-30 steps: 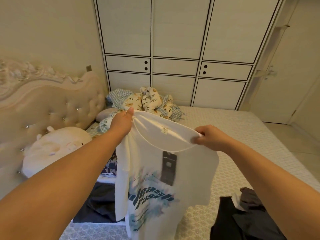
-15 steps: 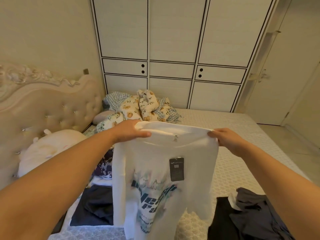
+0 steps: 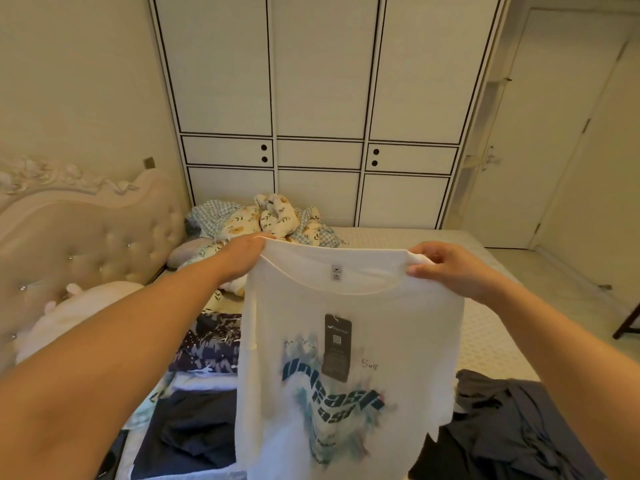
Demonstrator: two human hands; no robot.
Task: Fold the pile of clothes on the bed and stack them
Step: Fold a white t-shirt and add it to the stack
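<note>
A white T-shirt with a teal printed graphic and a dark hang tag hangs upright in the air over the bed. My left hand grips its left shoulder and my right hand pinches its right shoulder, so the neckline is stretched flat between them. Folded dark garments and a patterned navy one lie on the bed at the lower left. A loose heap of dark grey clothes lies at the lower right.
A padded headboard runs along the left, with a pale plush pillow below it. Crumpled floral and checked bedding sits at the bed's far end, before a white wardrobe. A door and bare floor are at the right.
My hands have spread farther apart and pulled the T-shirt's shoulders out, so the shirt now hangs wider and flatter, facing me. The view has tilted up slightly.
</note>
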